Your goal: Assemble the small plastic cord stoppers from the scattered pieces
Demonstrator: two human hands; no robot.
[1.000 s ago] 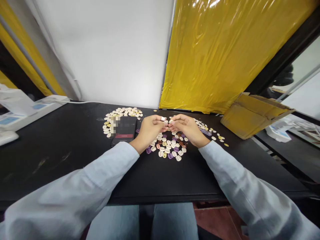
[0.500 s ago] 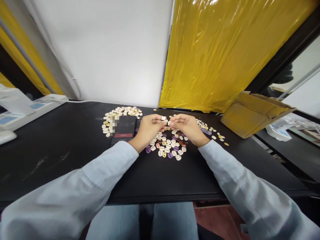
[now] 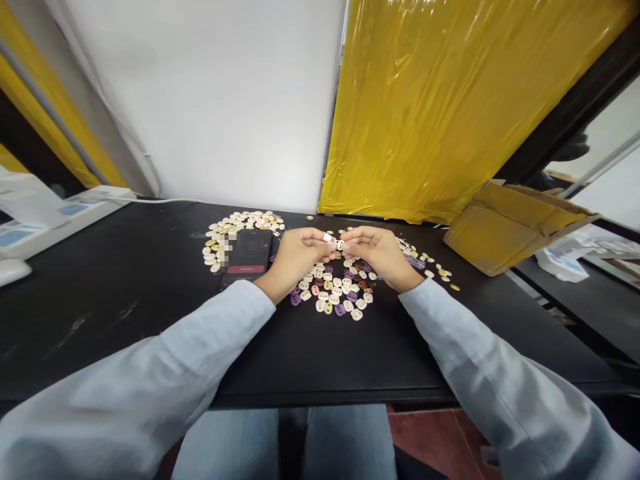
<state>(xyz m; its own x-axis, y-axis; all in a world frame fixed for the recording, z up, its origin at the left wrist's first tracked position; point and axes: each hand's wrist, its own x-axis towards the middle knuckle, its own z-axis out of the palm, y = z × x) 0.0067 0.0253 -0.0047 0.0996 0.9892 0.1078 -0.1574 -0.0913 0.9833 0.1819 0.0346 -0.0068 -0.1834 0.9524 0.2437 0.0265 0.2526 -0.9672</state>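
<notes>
Left hand (image 3: 295, 257) and right hand (image 3: 377, 253) both pinch one small white piece (image 3: 339, 245) above the pile (image 3: 337, 293); fingertip grip should stay light, aligned.

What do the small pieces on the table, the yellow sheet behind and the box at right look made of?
Small pieces: likely moulded plastic, matte; uniform shapes in white, purple and yellow. Yellow sheet: thin plastic film, glossy; wrinkles and bright glare. Box: brown cardboard, dull, with bent flaps. Table: black, matte, scuffed; material unclear.
</notes>
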